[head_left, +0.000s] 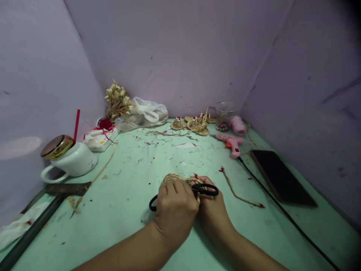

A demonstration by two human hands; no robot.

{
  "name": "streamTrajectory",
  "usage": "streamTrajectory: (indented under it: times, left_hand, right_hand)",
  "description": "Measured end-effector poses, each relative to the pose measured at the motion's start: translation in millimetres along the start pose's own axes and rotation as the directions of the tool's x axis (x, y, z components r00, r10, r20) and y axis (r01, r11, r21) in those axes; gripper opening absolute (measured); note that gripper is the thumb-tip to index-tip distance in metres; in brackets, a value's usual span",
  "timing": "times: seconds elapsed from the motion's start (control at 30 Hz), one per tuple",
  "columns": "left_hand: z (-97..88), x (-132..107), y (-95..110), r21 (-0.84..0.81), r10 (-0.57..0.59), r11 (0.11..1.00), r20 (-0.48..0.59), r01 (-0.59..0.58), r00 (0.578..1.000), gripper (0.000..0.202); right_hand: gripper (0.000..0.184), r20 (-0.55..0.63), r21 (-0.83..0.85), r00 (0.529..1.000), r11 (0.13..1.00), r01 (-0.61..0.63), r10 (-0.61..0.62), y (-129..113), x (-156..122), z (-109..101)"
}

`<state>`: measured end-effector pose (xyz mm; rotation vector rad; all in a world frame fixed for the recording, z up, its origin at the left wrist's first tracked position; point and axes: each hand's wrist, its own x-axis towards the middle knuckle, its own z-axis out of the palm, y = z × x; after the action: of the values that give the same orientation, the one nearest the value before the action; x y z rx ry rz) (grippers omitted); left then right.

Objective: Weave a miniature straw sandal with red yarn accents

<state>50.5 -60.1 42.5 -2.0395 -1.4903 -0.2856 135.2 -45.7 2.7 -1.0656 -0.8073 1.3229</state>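
Note:
My left hand [176, 205] is closed, back upward, over a pair of scissors [208, 190]. One black handle loop sticks out on each side of it, and the blades are hidden. Just beyond those knuckles shows the coiled edge of a woven straw piece [172, 177]; whether the left fingers also grip it I cannot tell. My right hand [213, 209] touches the left and pinches a straw braid [200, 182] that joins this piece. A bit of red thread [195, 175] stands up at the braid. The right scissor loop lies across the right hand.
To the right lie a loose braid [237, 194], a pink glue gun [232, 143] with its black cord, and a phone [282, 177]. Small straw hats [197, 126] and pink yarn [238, 125] sit at the back. A hammer [60, 199] and white mug [76, 160] stand left.

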Motion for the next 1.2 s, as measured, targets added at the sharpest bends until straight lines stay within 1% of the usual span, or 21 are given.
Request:
streamTrajectory:
  times: [0.17, 0.37, 0.47, 0.57, 0.63, 0.67, 0.7, 0.8, 0.87, 0.93, 1.0, 1.07, 1.13, 1.2]
  left_hand:
    - [1.7, 2, -1, -0.040, 0.026, 0.999, 0.013, -0.026, 1.000, 0.017]
    - [-3.3, 0, -8, -0.084, 0.052, 0.995, 0.065, -0.047, 0.997, 0.015]
    - [-6.9, -4, -10, -0.082, 0.069, 0.995, 0.071, -0.063, 0.995, 0.016]
    - [-10.2, -16, -19, -0.048, 0.060, 0.997, 0.113, -0.055, 0.992, 0.019]
    - [-12.6, -26, -30, -0.018, 0.015, 1.000, 0.154, -0.013, 0.988, 0.021]
    - [-13.7, -31, -37, -0.025, 0.009, 1.000, 0.153, -0.006, 0.988, 0.024]
    - [-14.7, -34, -44, -0.031, 0.009, 1.000, 0.142, -0.005, 0.990, 0.027]
    - [-15.1, -36, -62, -0.038, -0.031, 0.999, 0.006, 0.031, 1.000, 0.026]
    - [-12.5, -32, -68, -0.076, -0.061, 0.996, -0.115, 0.053, 0.992, 0.024]
    - [-8.3, -27, -68, -0.136, -0.039, 0.991, -0.193, 0.013, 0.981, 0.025]
    - [-4.3, -24, -64, -0.170, 0.050, 0.981, -0.219, -0.089, 0.974, 0.028]
    - [-1.5, -23, -57, -0.161, 0.137, 0.971, -0.226, -0.175, 0.965, 0.031]
    - [0.1, -23, -51, -0.141, 0.185, 0.966, -0.213, -0.218, 0.959, 0.031]
    - [1.9, -23, -46, -0.129, 0.195, 0.967, -0.185, -0.220, 0.963, 0.032]
  right_hand:
    - [0.007, 0.016, 0.079, 1.000, 0.997, -0.023, 0.022, 5, 4, -2]
    - [0.008, -0.013, 0.053, 0.999, 0.998, -0.038, 0.038, 2, 4, 1]
    - [0.013, -0.015, 0.042, 1.000, 0.999, -0.025, 0.026, 1, 5, 0]
    - [0.019, -0.070, 0.098, 0.997, 0.995, -0.017, 0.024, 0, 14, -6]
    - [0.022, -0.141, 0.133, 0.990, 0.991, -0.007, 0.026, -1, 21, -10]
    - [0.024, -0.147, 0.144, 0.989, 0.990, -0.010, 0.032, -2, 24, -12]
    - [0.024, -0.139, 0.157, 0.990, 0.987, -0.019, 0.041, -4, 26, -13]
    - [0.026, -0.091, 0.200, 0.993, 0.978, -0.062, 0.081, -7, 27, -13]
    - [0.026, -0.056, 0.214, 0.993, 0.973, -0.090, 0.104, -7, 24, -11]
    - [0.026, -0.011, 0.210, 0.992, 0.971, -0.117, 0.122, -7, 21, -10]
    - [0.025, 0.020, 0.209, 0.992, 0.969, -0.129, 0.128, -6, 18, -9]
    - [0.025, 0.042, 0.206, 0.992, 0.971, -0.124, 0.118, -5, 16, -8]
    - [0.025, 0.056, 0.190, 0.992, 0.974, -0.123, 0.114, -5, 15, -7]
    - [0.025, 0.060, 0.161, 0.990, 0.978, -0.133, 0.125, -5, 13, -6]
